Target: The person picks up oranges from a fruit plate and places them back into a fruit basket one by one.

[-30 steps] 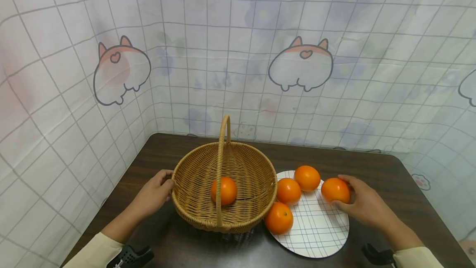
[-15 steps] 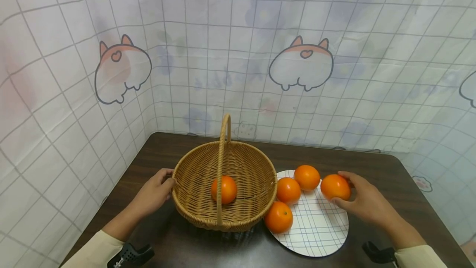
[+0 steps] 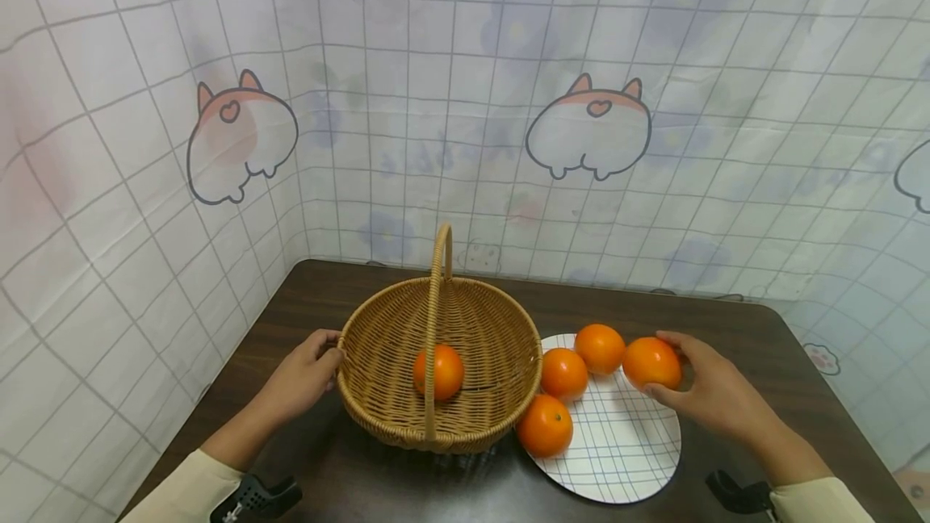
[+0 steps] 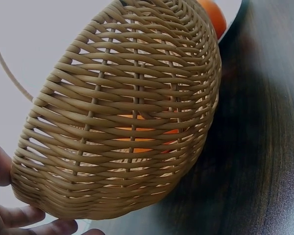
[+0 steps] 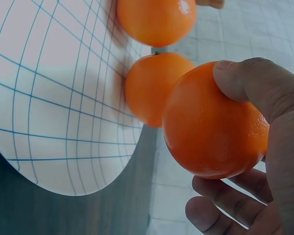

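My right hand (image 3: 715, 386) holds an orange (image 3: 652, 362) between thumb and fingers, over the far right part of a white plate (image 3: 617, 458) with a blue grid. In the right wrist view that orange (image 5: 213, 125) overlaps another orange (image 5: 152, 88) behind it. Three more oranges lie along the plate's left and far side, one of them the near-left orange (image 3: 545, 426). At the left, my left hand (image 3: 305, 374) pinches the left rim of a wicker basket (image 3: 494, 345). One orange (image 3: 448, 371) rests inside the basket, partly behind its tall handle (image 3: 430, 329).
Basket and plate stand side by side on a dark wooden table (image 3: 407, 491). A white grid-patterned cloth (image 3: 465, 103) hangs behind the table and along both sides. Black straps (image 3: 254, 499) sit around both wrists.
My right hand has raised its orange slightly and shifted it a little to the left, toward the far orange. The left hand and basket have stayed in place.
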`<state>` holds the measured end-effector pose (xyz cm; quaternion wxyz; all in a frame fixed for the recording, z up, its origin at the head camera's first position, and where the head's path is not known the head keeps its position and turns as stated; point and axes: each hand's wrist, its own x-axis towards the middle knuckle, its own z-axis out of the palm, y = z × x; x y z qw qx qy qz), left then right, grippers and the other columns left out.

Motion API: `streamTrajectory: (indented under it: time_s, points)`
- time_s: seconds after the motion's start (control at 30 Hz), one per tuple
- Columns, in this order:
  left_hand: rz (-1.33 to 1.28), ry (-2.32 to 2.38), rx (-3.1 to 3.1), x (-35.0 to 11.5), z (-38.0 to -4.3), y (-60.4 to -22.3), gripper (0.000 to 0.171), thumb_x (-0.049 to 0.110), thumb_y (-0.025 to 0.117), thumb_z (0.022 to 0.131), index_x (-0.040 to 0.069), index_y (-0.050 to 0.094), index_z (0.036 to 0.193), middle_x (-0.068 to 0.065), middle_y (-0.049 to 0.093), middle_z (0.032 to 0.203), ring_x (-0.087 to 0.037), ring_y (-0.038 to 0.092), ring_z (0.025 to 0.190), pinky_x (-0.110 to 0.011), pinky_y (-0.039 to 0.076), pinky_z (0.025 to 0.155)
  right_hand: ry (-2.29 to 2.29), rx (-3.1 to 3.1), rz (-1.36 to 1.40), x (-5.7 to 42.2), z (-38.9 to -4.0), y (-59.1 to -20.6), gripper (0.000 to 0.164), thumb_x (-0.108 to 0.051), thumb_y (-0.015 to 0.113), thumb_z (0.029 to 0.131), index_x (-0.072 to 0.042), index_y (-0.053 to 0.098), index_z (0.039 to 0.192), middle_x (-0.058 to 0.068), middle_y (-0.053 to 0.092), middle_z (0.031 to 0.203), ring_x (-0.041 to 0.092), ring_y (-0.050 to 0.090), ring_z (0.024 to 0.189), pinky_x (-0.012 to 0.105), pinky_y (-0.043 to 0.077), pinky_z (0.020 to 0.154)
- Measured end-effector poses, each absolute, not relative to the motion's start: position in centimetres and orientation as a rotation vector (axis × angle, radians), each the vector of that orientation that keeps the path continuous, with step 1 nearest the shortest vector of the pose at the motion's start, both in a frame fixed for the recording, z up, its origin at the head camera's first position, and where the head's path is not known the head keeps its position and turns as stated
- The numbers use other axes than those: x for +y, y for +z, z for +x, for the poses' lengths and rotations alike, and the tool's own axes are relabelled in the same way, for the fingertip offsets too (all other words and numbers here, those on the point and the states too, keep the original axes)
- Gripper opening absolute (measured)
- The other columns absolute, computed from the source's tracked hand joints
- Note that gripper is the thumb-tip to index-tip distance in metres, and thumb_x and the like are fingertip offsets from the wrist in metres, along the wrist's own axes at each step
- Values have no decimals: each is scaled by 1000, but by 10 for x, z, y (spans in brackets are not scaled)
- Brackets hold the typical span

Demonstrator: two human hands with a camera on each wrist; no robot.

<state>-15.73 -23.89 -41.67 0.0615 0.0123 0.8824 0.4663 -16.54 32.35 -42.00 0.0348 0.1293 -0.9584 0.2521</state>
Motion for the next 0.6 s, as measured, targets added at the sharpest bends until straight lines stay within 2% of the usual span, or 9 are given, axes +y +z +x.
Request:
streamTrajectory:
  time_s: [0.3,0.6]
  points:
    - [45,1403,2674,-239,-157,-416,46,26,43,109,-2,42,146,-18,59,125,-24,60,90,-37,50,73,768,-2939,418,317,-165,-415,93,-60,78,83,-3,45,149,25,53,140,43,59,115,65,49,88]
    - [29,1404,2671,-239,-156,-416,47,27,44,109,-1,42,146,-18,59,124,-26,59,88,-38,49,71,772,-2924,439,312,-167,-407,92,-57,80,84,-2,45,149,24,54,138,43,59,115,65,49,89]
